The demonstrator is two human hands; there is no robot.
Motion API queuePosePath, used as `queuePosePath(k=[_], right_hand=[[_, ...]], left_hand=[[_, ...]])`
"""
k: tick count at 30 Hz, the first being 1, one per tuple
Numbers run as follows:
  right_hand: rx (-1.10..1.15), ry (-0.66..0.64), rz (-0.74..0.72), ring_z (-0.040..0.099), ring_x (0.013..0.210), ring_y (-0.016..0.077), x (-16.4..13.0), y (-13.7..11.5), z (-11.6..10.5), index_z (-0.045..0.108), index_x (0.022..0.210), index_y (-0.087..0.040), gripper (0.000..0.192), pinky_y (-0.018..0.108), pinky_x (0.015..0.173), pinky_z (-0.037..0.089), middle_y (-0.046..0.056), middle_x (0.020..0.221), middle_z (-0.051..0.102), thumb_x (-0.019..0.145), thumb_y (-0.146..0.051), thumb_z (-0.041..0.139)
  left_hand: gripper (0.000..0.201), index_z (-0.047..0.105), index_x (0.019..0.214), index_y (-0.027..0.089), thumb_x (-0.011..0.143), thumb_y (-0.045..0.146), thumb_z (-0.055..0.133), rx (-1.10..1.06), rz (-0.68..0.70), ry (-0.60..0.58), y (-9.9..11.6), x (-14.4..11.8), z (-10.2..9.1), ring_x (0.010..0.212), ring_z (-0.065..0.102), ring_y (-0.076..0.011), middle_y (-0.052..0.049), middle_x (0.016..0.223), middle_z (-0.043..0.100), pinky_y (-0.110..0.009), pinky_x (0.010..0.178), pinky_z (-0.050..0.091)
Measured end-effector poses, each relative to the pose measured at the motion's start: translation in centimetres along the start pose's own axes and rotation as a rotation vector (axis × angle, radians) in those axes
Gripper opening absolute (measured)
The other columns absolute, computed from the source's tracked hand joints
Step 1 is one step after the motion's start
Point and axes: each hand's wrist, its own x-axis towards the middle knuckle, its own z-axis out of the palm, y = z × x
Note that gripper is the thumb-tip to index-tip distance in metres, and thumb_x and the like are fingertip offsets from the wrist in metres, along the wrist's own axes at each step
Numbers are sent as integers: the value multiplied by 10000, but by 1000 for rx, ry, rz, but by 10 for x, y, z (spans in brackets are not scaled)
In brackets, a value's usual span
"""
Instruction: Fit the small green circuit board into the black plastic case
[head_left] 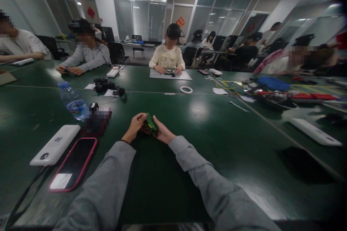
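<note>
Basically, both hands hold 1 small green circuit board (150, 124) just above the dark green table (206, 140): left hand (135, 125) and right hand (163, 133) pinch opposite ends. Looks light, stiff, fragile; best gripped by bare edges, not components.

Between the fingers (139, 118): one green circuit board (150, 123). Left of them: one water bottle (72, 101), one white power bank (55, 145), one pink-cased phone (73, 163). Beyond them: one tape ring (186, 89).
</note>
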Motion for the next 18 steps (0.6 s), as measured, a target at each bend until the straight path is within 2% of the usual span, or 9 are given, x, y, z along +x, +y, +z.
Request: queuePosePath(k=[4, 6, 9, 12, 16, 18], right_hand=[[-259, 181, -268, 613, 937, 178, 1, -5, -7, 601, 1007, -172, 475, 313, 856, 500, 53, 965, 657, 721, -538, 700], [-356, 172, -316, 606, 946, 174, -1, -10, -12, 583, 1043, -170, 516, 308, 869, 484, 55, 983, 649, 680, -499, 748], [-551, 111, -321, 591, 974, 184, -2, -11, -18, 538, 1124, -176, 617, 327, 882, 474, 59, 1025, 628, 631, -440, 799], [-684, 119, -352, 594, 947, 180, -5, -5, -20, 508, 1167, -189, 661, 329, 867, 485, 53, 1047, 613, 622, -413, 808], [-608, 121, -243, 629, 809, 166, -28, -4, -25, 514, 1172, -177, 586, 314, 751, 525, 71, 1027, 634, 702, -442, 743], [-567, 151, -183, 643, 802, 175, -52, -12, -39, 525, 1181, -168, 575, 312, 746, 528, 82, 1004, 652, 717, -435, 733]], left_hand=[[468, 646, 917, 148, 725, 573, 623, -1, 92, 101, -1, 1, 9, 742, 566, -139, -43, 849, 640, -249, 658, 443], [459, 643, 901, 143, 708, 560, 646, 13, 113, 130, 0, 1, 12, 768, 570, -142, -44, 861, 644, -258, 698, 445], [451, 639, 882, 140, 718, 560, 635, 44, 128, 139, 1, 0, 15, 777, 575, -149, -47, 847, 645, -272, 720, 445], [462, 634, 893, 140, 744, 576, 603, 78, 154, 99, -1, -2, 16, 786, 576, -157, -53, 849, 638, -275, 718, 445], [526, 608, 1038, 153, 809, 611, 491, 28, 136, 23, -8, -1, 14, 816, 578, -152, -71, 934, 623, -280, 736, 446], [549, 588, 1073, 153, 823, 624, 455, -11, 95, 4, -11, 1, 12, 812, 574, -143, -80, 966, 614, -277, 728, 444]])
